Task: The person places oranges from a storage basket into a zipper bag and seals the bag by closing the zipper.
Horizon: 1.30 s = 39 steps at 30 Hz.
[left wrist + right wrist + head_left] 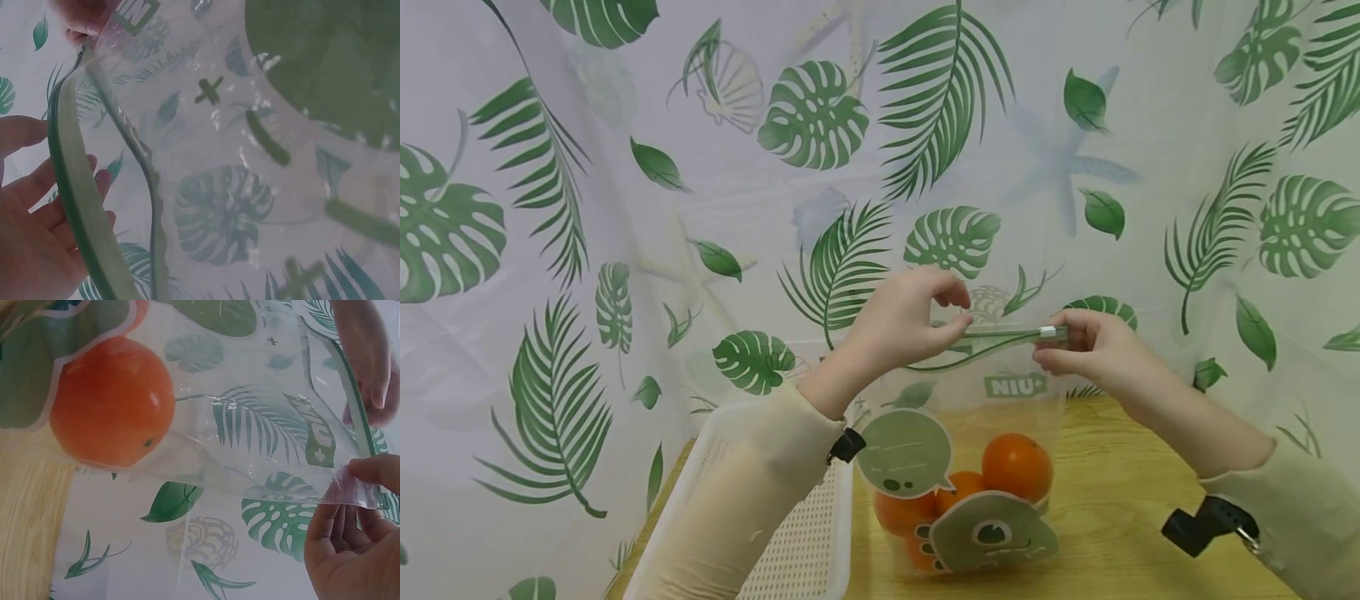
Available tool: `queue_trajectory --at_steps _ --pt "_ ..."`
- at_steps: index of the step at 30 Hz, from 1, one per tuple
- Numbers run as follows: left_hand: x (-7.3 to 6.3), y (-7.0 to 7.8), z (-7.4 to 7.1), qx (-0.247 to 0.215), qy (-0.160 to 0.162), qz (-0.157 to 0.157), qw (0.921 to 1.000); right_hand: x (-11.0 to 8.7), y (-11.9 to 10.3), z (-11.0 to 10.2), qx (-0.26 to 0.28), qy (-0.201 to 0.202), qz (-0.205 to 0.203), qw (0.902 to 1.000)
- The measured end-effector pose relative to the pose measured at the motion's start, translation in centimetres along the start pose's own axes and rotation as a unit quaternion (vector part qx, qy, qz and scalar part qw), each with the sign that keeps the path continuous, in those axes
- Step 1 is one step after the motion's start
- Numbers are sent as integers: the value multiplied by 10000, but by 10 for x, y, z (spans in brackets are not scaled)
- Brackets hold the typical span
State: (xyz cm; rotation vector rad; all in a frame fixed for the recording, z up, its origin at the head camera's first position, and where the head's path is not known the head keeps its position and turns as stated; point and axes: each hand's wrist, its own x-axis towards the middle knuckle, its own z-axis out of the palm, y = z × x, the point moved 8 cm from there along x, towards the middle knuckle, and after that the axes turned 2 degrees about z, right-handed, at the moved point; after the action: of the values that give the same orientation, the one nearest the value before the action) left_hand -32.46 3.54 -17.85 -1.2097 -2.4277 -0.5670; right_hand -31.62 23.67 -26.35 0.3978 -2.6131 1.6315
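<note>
A clear zip bag (pixel 970 408) with green cartoon prints and a green-edged mouth stands on the table, holding several oranges (pixel 1017 467). The thumb and fingers of my right hand (pixel 1093 350) pinch its top right corner, beside a white slider (pixel 1047 332). At the left part of the mouth is my left hand (pixel 913 317), its thumb and fingers bent and apart. In the left wrist view, the left hand (pixel 37 219) has loosely spread fingers at the green rim (pixel 69 181), and the mouth gapes. One orange (pixel 112 403) shows through the plastic in the right wrist view.
A white perforated plastic basket (pixel 842 533) stands to the left of the bag, partly behind my left sleeve. The wooden table (pixel 1120 500) extends to the right. A leaf-printed curtain (pixel 820 117) hangs close behind and along both sides.
</note>
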Motion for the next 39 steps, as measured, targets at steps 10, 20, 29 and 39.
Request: queue_trajectory --at_steps 10,20,29,39 --pt "16 42 17 1831 621 1274 9728 -10 -15 -6 -1074 886 -847 9866" --pt "15 69 39 3071 960 2046 9244 -23 -27 -5 -1495 1677 -1565 9618" --pt "18 72 45 3180 1096 2217 9153 -25 -30 -4 -1645 1899 -1729 9523" --pt "11 79 48 3775 1621 2664 8719 -27 -34 -2 -1664 1929 -1887 9484"
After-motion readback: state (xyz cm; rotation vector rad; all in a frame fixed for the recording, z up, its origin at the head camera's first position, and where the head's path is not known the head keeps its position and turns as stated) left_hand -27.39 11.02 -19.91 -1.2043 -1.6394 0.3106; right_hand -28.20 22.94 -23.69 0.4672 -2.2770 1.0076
